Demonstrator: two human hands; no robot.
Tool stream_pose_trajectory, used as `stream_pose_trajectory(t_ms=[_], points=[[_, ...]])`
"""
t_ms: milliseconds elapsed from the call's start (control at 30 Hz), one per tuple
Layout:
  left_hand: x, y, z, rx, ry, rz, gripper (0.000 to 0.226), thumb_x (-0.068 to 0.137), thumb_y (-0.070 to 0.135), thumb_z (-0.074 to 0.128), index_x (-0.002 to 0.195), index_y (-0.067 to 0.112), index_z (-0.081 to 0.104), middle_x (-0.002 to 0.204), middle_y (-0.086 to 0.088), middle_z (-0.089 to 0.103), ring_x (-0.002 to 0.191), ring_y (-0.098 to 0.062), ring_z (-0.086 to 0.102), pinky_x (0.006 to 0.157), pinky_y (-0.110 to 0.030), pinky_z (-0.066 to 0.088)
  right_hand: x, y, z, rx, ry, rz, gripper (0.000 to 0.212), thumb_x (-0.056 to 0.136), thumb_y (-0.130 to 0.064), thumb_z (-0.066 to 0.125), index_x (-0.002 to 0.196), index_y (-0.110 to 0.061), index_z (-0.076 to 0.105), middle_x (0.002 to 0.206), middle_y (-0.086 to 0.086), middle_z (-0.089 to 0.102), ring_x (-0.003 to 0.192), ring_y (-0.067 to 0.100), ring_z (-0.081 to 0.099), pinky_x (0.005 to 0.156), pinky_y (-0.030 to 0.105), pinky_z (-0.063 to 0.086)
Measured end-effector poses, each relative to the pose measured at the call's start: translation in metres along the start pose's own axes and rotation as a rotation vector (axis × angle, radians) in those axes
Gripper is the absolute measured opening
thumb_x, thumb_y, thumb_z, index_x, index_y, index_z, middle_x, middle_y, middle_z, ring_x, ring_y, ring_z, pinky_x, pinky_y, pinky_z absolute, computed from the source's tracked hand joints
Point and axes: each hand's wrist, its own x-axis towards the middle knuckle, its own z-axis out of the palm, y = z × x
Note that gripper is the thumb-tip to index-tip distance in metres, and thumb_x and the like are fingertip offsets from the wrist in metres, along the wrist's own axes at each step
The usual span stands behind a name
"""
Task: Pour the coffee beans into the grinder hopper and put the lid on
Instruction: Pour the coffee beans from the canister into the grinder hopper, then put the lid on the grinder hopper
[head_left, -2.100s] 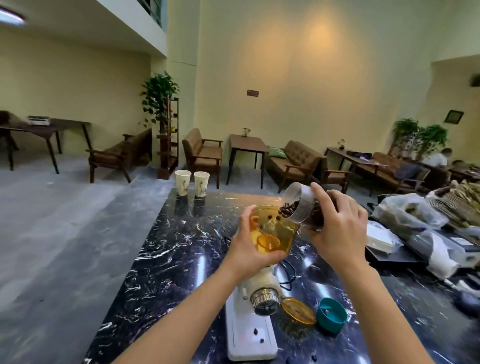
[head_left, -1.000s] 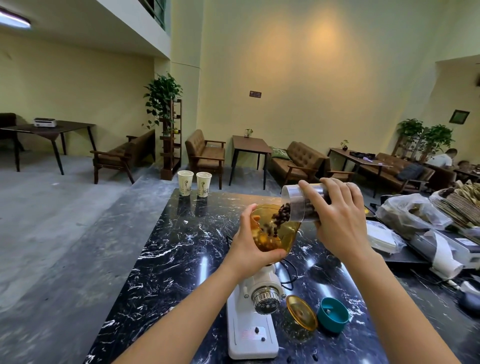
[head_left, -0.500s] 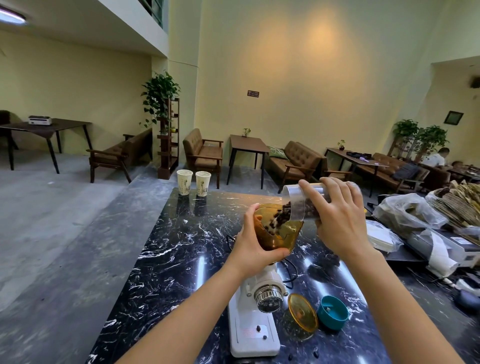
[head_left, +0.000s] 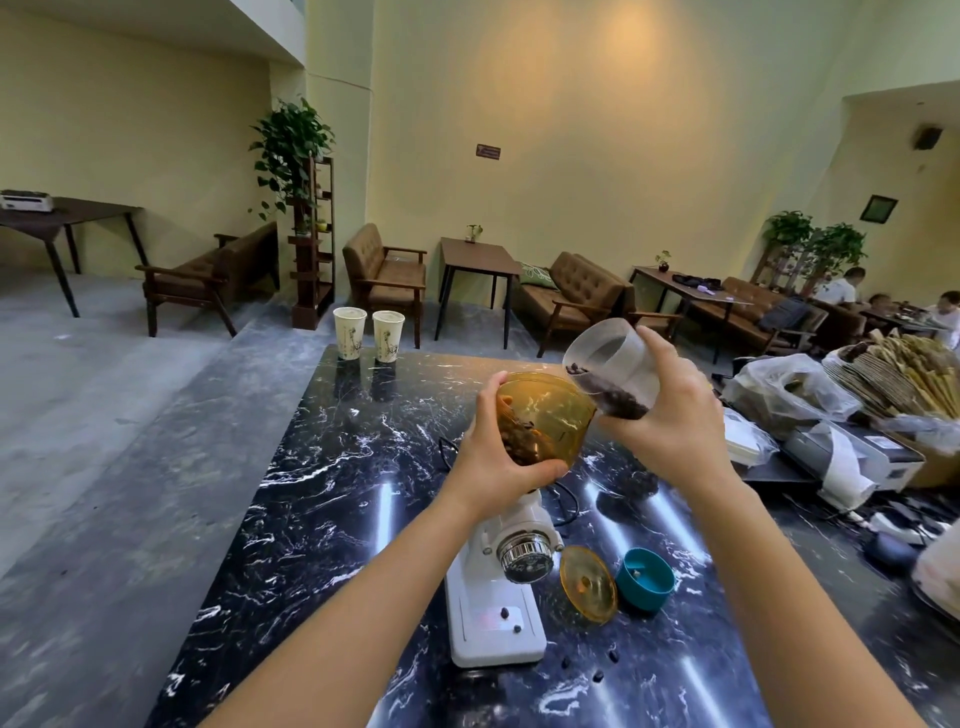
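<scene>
Amber plastic fills the left hand (head_left: 491, 457), which cups the hopper (head_left: 545, 410) from the side and steadies it atop the white grinder (head_left: 501, 587). The right hand (head_left: 670, 415) grips a clear jar (head_left: 608, 364), tipped with its mouth just above the hopper's right rim; beans (head_left: 610, 397) lie along the jar's lower wall, and more sit heaped in the hopper's bottom. The amber lid (head_left: 587, 584) rests on the marble counter (head_left: 337, 493) beside the grinder, next to a teal cap (head_left: 644, 577). A few stray beans lie on the grinder base and the counter. The pour looks only partly done, with a share of beans left in the jar. Finishing appears to call for a steeper tilt, then setting the jar down and fetching the lid. Half a second earlier the jar lay flatter with its mouth lower inside the hopper and beans streaming out; now it is raised and no stream shows.
</scene>
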Motion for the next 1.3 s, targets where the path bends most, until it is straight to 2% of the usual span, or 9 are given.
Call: stream_pose_trajectory(t_ms=[167,267,400,667,733,833,933,1033,1300], points=[[-0.002,-0.002,0.001,-0.007,0.016,0.006,0.109,0.057,0.038,0.087,0.133,0.059,0.011,0.128,0.007,0.040,0.113,-0.010,0.046,0.093,-0.030,0.035,-0.043,0.041,0.010,0.561,0.001,0.243,0.084,0.051,-0.037,0.086,0.121,-0.040,0.042,0.111,-0.011,0.058,0.102,0.010,0.056,0.077,0.022,0.044],[-0.003,-0.004,0.004,-0.023,0.045,0.013,0.107,0.060,0.033,0.087,0.131,0.062,0.011,0.127,0.015,0.039,0.113,0.013,0.041,0.088,-0.017,0.033,-0.101,0.097,0.029,0.580,0.044,0.461,0.085,0.050,-0.032,0.089,0.119,-0.041,0.039,0.110,-0.009,0.057,0.100,0.015,0.058,0.080,0.028,0.046],[-0.003,-0.006,0.013,-0.069,0.082,0.016,0.111,0.062,0.022,0.083,0.145,0.038,0.010,0.133,0.014,0.038,0.118,0.012,0.042,0.092,-0.008,0.038,-0.186,0.174,0.053,0.433,0.057,0.724,0.089,0.050,-0.026,0.090,0.118,-0.040,0.034,0.109,0.001,0.058,0.100,0.026,0.058,0.082,0.034,0.043],[-0.009,-0.005,0.024,-0.261,0.125,-0.085,0.091,0.057,0.021,0.080,0.136,0.028,0.034,0.138,-0.018,0.047,0.123,-0.034,0.052,0.100,-0.057,0.044,-0.233,0.249,0.056,0.453,-0.043,0.845,0.099,0.051,-0.021,0.091,0.129,-0.035,0.030,0.123,0.001,0.056,0.109,0.024,0.054,0.089,0.037,0.040],[-0.009,-0.008,0.025,-0.274,0.128,-0.093,0.087,0.058,0.020,0.079,0.134,0.027,0.035,0.135,-0.017,0.050,0.122,-0.036,0.052,0.097,-0.056,0.046,-0.244,0.250,0.053,0.426,-0.004,0.859,0.100,0.052,-0.019,0.090,0.133,-0.027,0.033,0.133,0.009,0.051,0.118,0.026,0.051,0.100,0.042,0.040],[-0.008,-0.013,0.024,-0.315,0.130,-0.103,0.079,0.061,0.012,0.077,0.129,0.030,0.040,0.123,0.000,0.060,0.114,-0.026,0.058,0.084,-0.042,0.056,-0.282,0.223,0.050,0.388,0.247,0.817,0.051,0.064,-0.039,0.073,0.111,-0.034,0.053,0.104,0.011,0.066,0.091,0.025,0.062,0.084,0.023,0.045],[-0.007,-0.011,0.022,-0.308,0.093,-0.123,0.075,0.065,0.009,0.075,0.129,0.030,0.042,0.120,0.003,0.063,0.112,-0.024,0.060,0.082,-0.040,0.058,-0.284,0.196,0.067,0.399,-0.043,0.673,0.018,0.077,-0.026,0.068,0.093,-0.018,0.065,0.077,0.008,0.068,0.065,0.013,0.058,0.067,0.016,0.043],[-0.009,-0.006,0.022,-0.317,0.071,-0.163,0.079,0.065,0.011,0.075,0.134,0.025,0.040,0.120,0.003,0.064,0.111,-0.022,0.061,0.083,-0.043,0.056,-0.239,0.182,0.096,0.330,-0.424,0.679,0.028,0.089,-0.031,0.056,0.095,-0.006,0.066,0.088,0.016,0.070,0.086,0.032,0.063,0.074,0.036,0.045],[-0.012,0.002,0.022,-0.317,0.075,-0.202,0.095,0.060,0.012,0.078,0.142,0.014,0.031,0.137,-0.025,0.046,0.121,-0.040,0.051,0.091,-0.055,0.050,-0.175,0.161,0.152,0.064,-0.596,0.743,0.060,0.082,-0.053,0.057,0.114,-0.003,0.055,0.115,0.017,0.054,0.103,0.037,0.058,0.082,0.041,0.048]])
